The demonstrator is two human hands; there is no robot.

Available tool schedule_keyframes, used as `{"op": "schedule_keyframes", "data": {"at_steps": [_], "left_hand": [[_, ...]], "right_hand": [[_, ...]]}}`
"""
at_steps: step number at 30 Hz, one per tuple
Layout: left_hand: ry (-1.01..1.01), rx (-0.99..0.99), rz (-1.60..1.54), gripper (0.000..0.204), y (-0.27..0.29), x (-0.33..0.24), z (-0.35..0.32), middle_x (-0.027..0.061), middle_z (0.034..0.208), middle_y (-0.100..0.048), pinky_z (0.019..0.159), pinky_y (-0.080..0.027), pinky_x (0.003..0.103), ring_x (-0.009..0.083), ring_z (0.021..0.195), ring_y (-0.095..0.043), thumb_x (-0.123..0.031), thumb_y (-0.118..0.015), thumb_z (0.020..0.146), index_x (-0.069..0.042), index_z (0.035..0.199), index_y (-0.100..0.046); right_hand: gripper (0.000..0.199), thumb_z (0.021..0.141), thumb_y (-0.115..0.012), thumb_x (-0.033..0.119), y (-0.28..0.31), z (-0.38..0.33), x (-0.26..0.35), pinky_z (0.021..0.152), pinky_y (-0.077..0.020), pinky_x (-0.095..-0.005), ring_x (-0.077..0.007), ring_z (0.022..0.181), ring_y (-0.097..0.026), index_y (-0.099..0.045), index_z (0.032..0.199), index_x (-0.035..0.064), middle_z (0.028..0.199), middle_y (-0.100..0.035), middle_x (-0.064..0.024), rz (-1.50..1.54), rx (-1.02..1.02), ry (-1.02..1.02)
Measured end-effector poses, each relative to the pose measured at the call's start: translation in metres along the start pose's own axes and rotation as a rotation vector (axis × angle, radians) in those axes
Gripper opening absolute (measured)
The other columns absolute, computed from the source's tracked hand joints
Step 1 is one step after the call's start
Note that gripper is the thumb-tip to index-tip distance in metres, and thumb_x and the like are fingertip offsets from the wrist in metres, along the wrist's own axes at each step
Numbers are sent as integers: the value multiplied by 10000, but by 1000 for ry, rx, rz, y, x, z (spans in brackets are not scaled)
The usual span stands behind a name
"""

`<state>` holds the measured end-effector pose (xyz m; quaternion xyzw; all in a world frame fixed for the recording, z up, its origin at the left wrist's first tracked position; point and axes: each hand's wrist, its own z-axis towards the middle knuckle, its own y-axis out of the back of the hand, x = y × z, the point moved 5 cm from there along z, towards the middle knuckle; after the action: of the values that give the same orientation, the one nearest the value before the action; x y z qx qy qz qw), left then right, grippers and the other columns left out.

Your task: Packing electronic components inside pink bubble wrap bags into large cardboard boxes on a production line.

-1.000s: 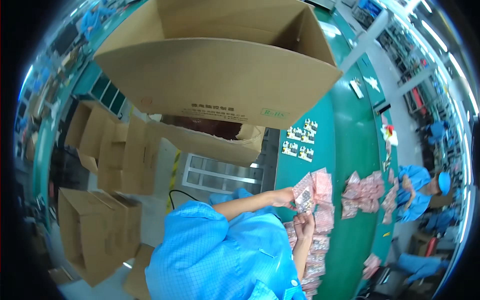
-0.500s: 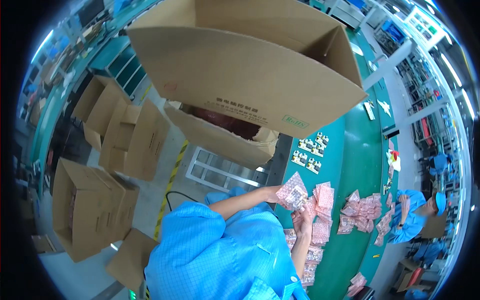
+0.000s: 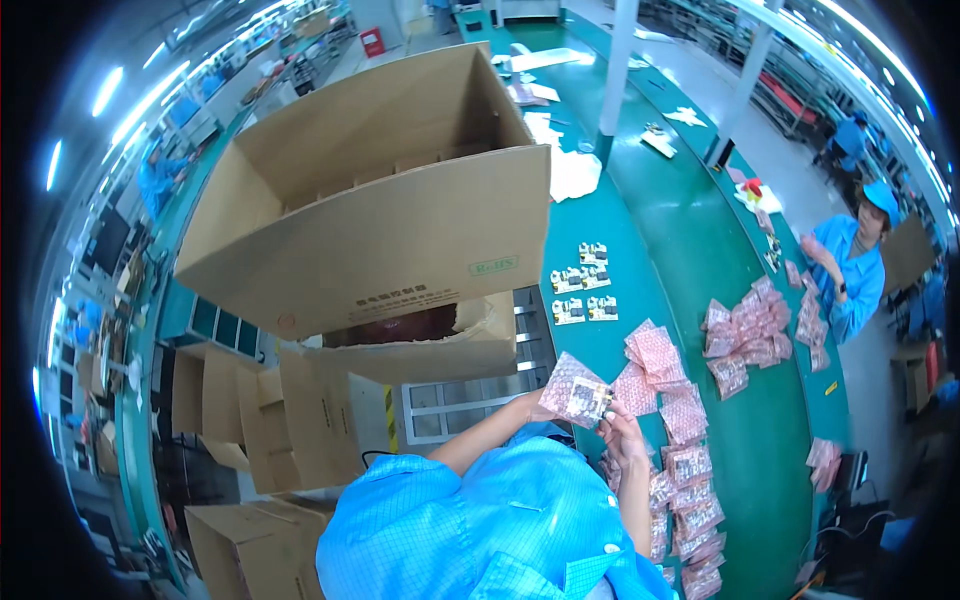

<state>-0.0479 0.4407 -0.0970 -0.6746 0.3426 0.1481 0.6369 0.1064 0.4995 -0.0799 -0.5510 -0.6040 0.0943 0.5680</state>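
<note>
While both hands are raised in front of the chest, the left hand [image 3: 535,405] pinches the near edge of a pink bag [image 3: 573,390] with a small part inside, and the right hand [image 3: 622,432] closes its fingers on the opposite corner, seemingly so the bag hangs flat. Just beyond the fingertips more pink bags [image 3: 668,395] lie in a row on the green table [image 3: 690,240], within easy reach. Farther off, above the left hand, a big cardboard box [image 3: 390,210] stands open toward the person.

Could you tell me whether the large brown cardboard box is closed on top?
No, the large brown cardboard box stands open, its flaps raised.
</note>
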Motion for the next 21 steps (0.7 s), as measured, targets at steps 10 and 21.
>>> {"op": "schedule_keyframes", "data": {"at_steps": [10, 21], "left_hand": [[59, 175, -315, 467, -16, 19, 45, 87, 1170, -630, 784, -524, 351, 217, 971, -628, -387, -543, 920, -70, 1263, -534], [85, 84, 48, 351, -44, 7, 54, 67, 1127, -639, 727, -508, 319, 168, 968, -616, -302, -591, 919, -84, 1194, -579]], "right_hand": [[315, 863, -615, 110, 2, -17, 33, 606, -462, -267, -55, 577, -490, -550, 1156, 11, 818, -600, 3, -41, -36, 171], [351, 827, -658, 47, -7, -34, 53, 534, -393, -231, -40, 524, -388, -547, 1151, -32, 674, -527, 34, -107, -229, 267]]}}
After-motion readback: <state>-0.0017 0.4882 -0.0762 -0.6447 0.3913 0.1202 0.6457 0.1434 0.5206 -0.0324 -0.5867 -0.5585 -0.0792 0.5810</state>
